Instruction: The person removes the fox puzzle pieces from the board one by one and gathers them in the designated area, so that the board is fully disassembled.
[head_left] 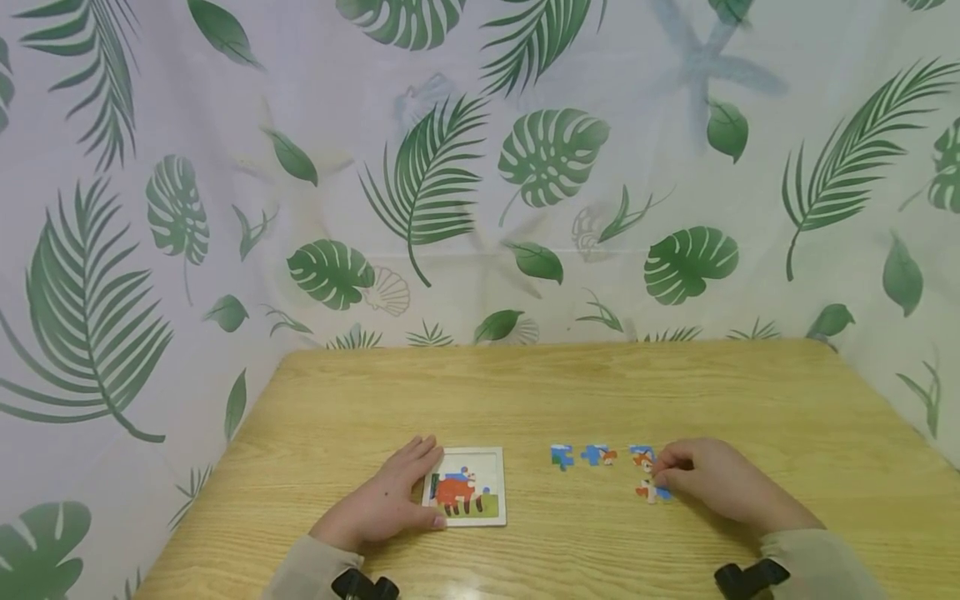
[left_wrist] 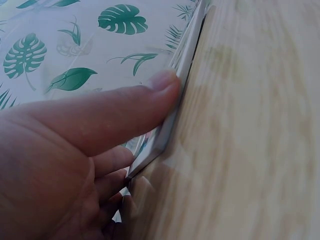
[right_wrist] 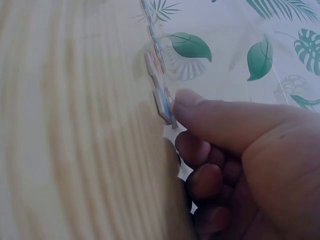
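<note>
A square white-framed jigsaw tray (head_left: 503,487) lies on the table, partly filled with pieces showing a red animal body, dark legs and green ground. My left hand (head_left: 397,493) rests along its left side, thumb at the near left corner and straight fingers by the far left one. In the left wrist view the thumb (left_wrist: 150,100) touches the tray's edge. My right hand (head_left: 708,479) pinches at a jigsaw piece (head_left: 646,492) with orange, white and blue on it; the fingertips partly hide it. Just beyond lies a fox-face piece (head_left: 642,457).
Two more loose pieces, a blue and green one (head_left: 561,456) and a blue and orange one (head_left: 597,455), lie between the tray and my right hand. Behind the wooden table (head_left: 525,392) hangs a leaf-patterned cloth (head_left: 465,317), also along both sides.
</note>
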